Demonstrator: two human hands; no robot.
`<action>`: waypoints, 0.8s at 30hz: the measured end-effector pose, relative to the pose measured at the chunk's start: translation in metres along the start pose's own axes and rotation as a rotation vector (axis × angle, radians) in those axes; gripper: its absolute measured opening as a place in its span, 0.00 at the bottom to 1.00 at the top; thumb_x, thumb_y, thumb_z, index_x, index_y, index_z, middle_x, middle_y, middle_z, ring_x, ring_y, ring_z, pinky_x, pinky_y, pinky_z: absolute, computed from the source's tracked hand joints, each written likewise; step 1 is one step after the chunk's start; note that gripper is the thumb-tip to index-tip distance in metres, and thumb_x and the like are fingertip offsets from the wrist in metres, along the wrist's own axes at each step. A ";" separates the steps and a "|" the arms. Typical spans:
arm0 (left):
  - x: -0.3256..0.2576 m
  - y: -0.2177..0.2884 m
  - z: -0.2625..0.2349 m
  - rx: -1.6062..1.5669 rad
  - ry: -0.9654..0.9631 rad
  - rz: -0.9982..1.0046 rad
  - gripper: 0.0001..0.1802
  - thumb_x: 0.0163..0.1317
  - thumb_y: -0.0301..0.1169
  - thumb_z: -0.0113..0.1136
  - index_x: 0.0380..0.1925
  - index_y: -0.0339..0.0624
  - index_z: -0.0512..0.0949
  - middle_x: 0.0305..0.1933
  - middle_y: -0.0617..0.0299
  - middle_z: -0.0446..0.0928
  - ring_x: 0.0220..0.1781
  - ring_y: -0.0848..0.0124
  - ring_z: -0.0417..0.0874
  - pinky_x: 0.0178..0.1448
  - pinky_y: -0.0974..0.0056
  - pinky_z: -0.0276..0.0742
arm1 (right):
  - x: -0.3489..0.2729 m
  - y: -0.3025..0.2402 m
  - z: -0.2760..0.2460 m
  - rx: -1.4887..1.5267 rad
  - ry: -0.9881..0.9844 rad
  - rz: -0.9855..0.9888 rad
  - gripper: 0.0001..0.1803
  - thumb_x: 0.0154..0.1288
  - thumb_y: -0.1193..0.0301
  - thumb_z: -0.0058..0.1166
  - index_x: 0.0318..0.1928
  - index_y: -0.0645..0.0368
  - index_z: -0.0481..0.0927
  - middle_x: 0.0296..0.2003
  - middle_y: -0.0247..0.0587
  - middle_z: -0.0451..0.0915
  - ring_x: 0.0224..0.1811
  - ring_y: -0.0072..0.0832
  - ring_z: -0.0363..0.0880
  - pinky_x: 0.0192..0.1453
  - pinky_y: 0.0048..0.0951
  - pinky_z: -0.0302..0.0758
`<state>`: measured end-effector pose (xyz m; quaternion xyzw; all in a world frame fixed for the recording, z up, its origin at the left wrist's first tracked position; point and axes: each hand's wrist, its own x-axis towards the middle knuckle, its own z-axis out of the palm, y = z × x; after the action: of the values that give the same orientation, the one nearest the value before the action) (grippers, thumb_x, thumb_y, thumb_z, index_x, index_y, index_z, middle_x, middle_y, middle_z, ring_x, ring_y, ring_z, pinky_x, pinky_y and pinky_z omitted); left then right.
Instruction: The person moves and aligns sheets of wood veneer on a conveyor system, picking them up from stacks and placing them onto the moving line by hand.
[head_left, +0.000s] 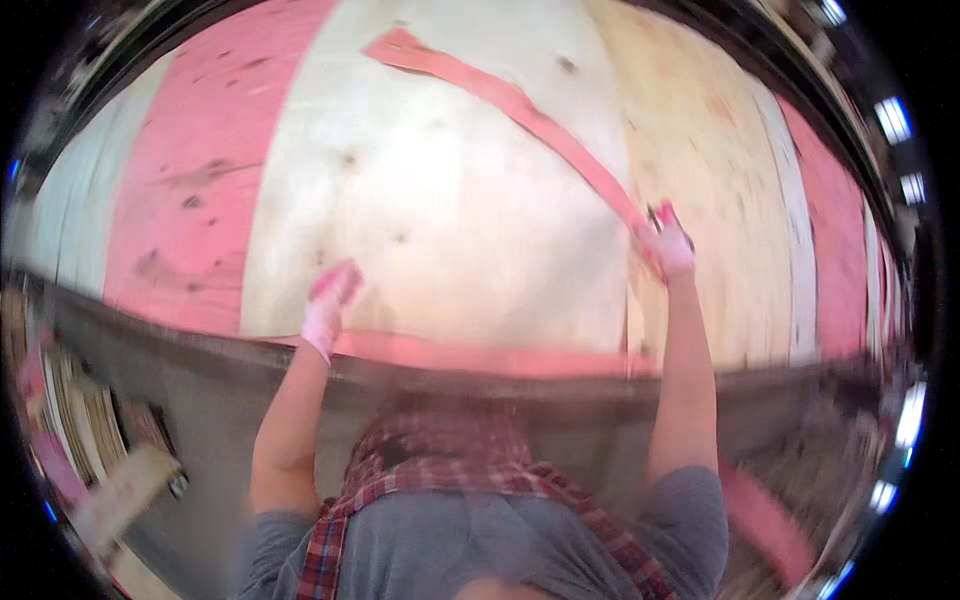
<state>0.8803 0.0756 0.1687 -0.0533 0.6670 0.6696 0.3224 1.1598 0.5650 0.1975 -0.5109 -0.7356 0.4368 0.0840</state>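
Note:
A long, narrow pink veneer strip [520, 108] slants over a pale wood veneer sheet [400, 200]. Its near right end meets my right hand [667, 245], gloved in white and pink, whose fingers close on it. A small dark object sticks out at those fingertips; blur hides its kind. My left hand [333, 305], gloved alike, is above the sheet's near left part, its fingers smeared by motion. Below it, another pink strip [480, 358] runs along the near edge of the sheets.
Pink veneer [205, 200] lies left of the pale sheet, with yellowish veneer [710, 180] to the right. A dark table edge [180, 335] runs before me. Stacked boards [85, 410] stand at the lower left; a pink piece [765, 525] is at the lower right.

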 end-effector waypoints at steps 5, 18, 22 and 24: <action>-0.074 -0.047 -0.034 0.291 0.062 -0.049 0.19 0.61 0.35 0.56 0.50 0.37 0.73 0.46 0.62 0.77 0.48 0.74 0.77 0.56 0.68 0.70 | 0.077 0.028 0.016 -0.293 -0.436 0.097 0.34 0.47 0.64 0.61 0.55 0.61 0.67 0.31 0.40 0.77 0.28 0.22 0.75 0.30 0.24 0.73; -0.263 -0.082 -0.143 -0.074 0.568 -0.350 0.19 0.56 0.44 0.61 0.45 0.47 0.78 0.40 0.69 0.79 0.40 0.78 0.76 0.43 0.71 0.71 | -0.084 -0.134 0.123 0.446 -0.389 -0.150 0.10 0.60 0.68 0.55 0.37 0.61 0.74 0.27 0.37 0.78 0.19 0.20 0.71 0.21 0.18 0.68; -0.319 -0.165 -0.234 -0.076 0.574 -0.258 0.19 0.55 0.40 0.62 0.43 0.41 0.78 0.41 0.65 0.79 0.44 0.75 0.76 0.50 0.70 0.71 | -0.175 -0.176 0.238 0.618 -0.402 -0.137 0.09 0.60 0.69 0.51 0.38 0.59 0.74 0.27 0.36 0.77 0.16 0.16 0.67 0.16 0.15 0.62; -0.349 -0.244 -0.290 -0.064 0.646 -0.117 0.18 0.55 0.45 0.60 0.43 0.48 0.79 0.40 0.69 0.79 0.41 0.75 0.76 0.47 0.66 0.71 | -0.190 -0.170 0.299 0.653 -0.300 -0.080 0.11 0.60 0.72 0.46 0.44 0.60 0.70 0.31 0.36 0.75 0.18 0.18 0.70 0.17 0.16 0.65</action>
<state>1.1736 -0.3428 0.1037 -0.3114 0.7092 0.6190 0.1303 0.9624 0.2250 0.2020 -0.3580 -0.5808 0.7154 0.1509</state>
